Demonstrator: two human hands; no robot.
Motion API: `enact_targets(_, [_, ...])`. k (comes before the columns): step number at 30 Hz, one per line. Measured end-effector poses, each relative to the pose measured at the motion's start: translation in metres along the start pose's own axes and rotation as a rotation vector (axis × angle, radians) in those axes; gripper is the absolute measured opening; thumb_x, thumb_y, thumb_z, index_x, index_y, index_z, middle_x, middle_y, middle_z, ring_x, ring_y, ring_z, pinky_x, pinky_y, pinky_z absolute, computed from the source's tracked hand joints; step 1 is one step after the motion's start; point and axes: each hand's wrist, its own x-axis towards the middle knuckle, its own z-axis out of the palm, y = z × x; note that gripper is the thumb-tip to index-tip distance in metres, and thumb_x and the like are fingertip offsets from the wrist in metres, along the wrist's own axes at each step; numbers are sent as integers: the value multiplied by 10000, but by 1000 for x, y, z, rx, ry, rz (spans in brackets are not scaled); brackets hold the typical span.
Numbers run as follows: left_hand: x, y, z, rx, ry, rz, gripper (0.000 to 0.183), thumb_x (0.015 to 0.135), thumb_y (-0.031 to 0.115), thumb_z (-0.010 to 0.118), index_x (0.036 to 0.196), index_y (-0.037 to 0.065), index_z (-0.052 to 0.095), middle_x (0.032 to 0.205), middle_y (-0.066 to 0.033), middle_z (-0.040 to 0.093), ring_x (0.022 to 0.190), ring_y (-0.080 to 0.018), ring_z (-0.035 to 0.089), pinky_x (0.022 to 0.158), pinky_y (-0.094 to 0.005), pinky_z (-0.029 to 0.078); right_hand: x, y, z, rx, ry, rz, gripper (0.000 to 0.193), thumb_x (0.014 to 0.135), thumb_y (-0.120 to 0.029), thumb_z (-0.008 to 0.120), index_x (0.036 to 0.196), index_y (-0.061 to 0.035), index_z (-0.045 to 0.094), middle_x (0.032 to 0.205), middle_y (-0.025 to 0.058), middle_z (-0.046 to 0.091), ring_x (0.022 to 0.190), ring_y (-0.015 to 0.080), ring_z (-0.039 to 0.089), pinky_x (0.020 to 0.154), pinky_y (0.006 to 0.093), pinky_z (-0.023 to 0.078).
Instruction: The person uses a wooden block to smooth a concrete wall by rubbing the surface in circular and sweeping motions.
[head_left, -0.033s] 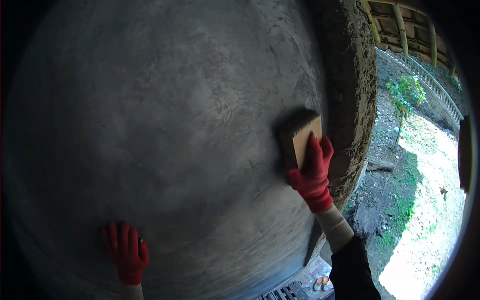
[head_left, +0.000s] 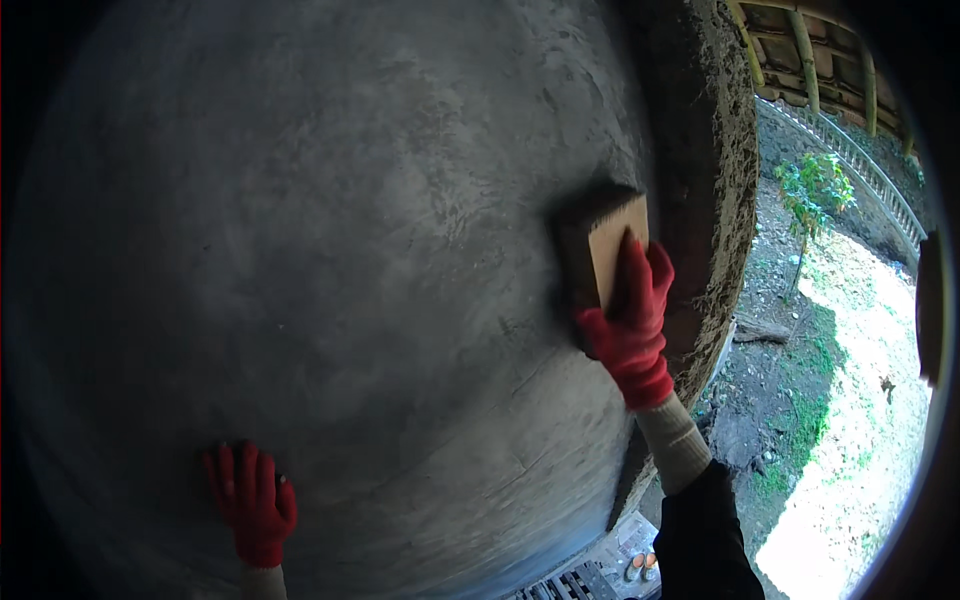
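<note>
A large grey plastered wall (head_left: 330, 250) takes up most of the view. In its right part, my right hand (head_left: 640, 325), in a red glove, grips a tan rectangular block (head_left: 620, 240) with a dark side toward the wall. The thumb is on the block's lower left edge and the fingers lie over its pale face. Whether the block's hidden face touches the plaster, I cannot tell. Low on the left, my left hand (head_left: 252, 505), also red-gloved, lies against the wall with fingers stretched upward and apart. Something small and dark shows by its thumb, too unclear to name.
The wall ends at a rough, crumbly edge (head_left: 735, 190) on the right. Outside are a small leafy tree (head_left: 812, 190), sunlit ground and a pale railing (head_left: 865, 160). Roof poles (head_left: 803, 60) hang above. Below lie dark slats (head_left: 575, 583) and a pair of shoes (head_left: 642, 568).
My right hand has slid a little upward along the wall with the block. My left hand keeps its place.
</note>
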Motion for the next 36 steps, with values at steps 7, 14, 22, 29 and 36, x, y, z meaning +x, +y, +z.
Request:
enact_targets(7, [-5, -3, 1, 17, 37, -8, 288, 840, 209, 501, 1023, 12, 604, 1187, -163, 561, 1209, -444, 451, 1034, -658, 318, -41, -1, 6, -29, -27, 39, 957, 616, -307, 819, 1437, -105, 372, 1349, 290, 340, 1174, 453, 436, 965, 498, 409])
enact_targets(14, [2, 0, 1, -6, -17, 30, 306, 871, 184, 471, 1046, -49, 565, 1238, -212, 524, 1242, -484, 412, 1044, -666, 307, -144, 23, -16, -56, -108, 10, 1065, 609, -387, 836, 1480, -154, 268, 1372, 310, 298, 1188, 473, 417, 950, 561, 392])
enact_targets(22, [-3, -3, 3, 13, 16, 38, 306, 856, 175, 473, 1046, -48, 559, 1229, -212, 521, 1243, -488, 409, 1050, -671, 296, 51, 8, 8, 29, 73, 103, 918, 649, -252, 821, 1439, -96, 379, 1363, 253, 357, 1197, 400, 439, 990, 429, 402])
enact_targets(29, [6, 4, 1, -18, 47, 2, 272, 820, 205, 522, 1002, 19, 601, 1185, -147, 548, 1211, -431, 432, 1017, -659, 334, -234, 41, -18, 4, -133, 54, 1043, 641, -454, 813, 1480, -148, 273, 1422, 323, 228, 1262, 498, 355, 1002, 584, 341])
enact_targets(36, [3, 2, 8, -32, 78, 13, 278, 843, 218, 537, 1033, 35, 625, 1232, -132, 548, 1223, -407, 439, 1024, -644, 335, -13, -24, 8, 37, 29, -16, 902, 652, -313, 819, 1419, -76, 408, 1397, 308, 318, 1255, 467, 385, 1026, 515, 362])
